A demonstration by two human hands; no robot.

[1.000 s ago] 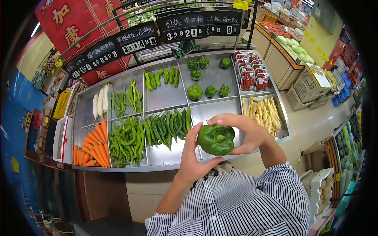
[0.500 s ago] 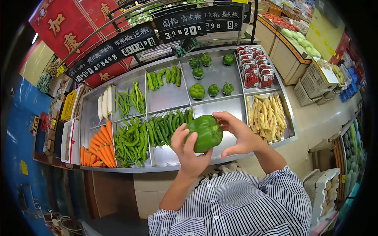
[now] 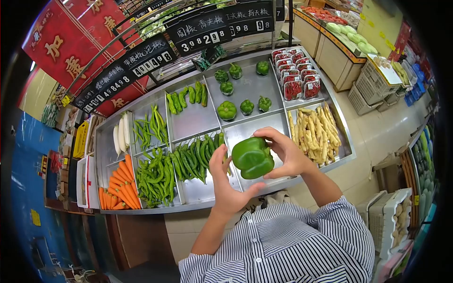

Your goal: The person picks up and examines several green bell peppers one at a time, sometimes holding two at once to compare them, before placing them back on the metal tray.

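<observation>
Since the frame half a second earlier, the glossy green bell pepper (image 3: 253, 157) has been turned between the hands and shifted slightly toward the right hand (image 3: 288, 155), so that a broad lobed flank is now presented to the camera; the whole stainless-steel display counter (image 3: 188, 122) appears lower and more tilted in view. The pepper is held above the counter's near edge, in front of the bare steel compartment. It is clasped from both sides: the right hand's fingers are curled over its top and far side, while the left hand (image 3: 226, 181) is closed against its lower near side, thumb beneath and fingers raised beside it. The pepper's skin appears smooth, uniformly green, blocky and deeply creased; the stem cannot be made out. Left of the pepper on the counter, long dark green chillies (image 3: 198, 155) are piled, with orange carrots (image 3: 120, 186) farther left. Behind it lie smaller green bell peppers (image 3: 227, 110); to its right, pale yellow finger-shaped roots (image 3: 316, 132) are heaped.
</observation>
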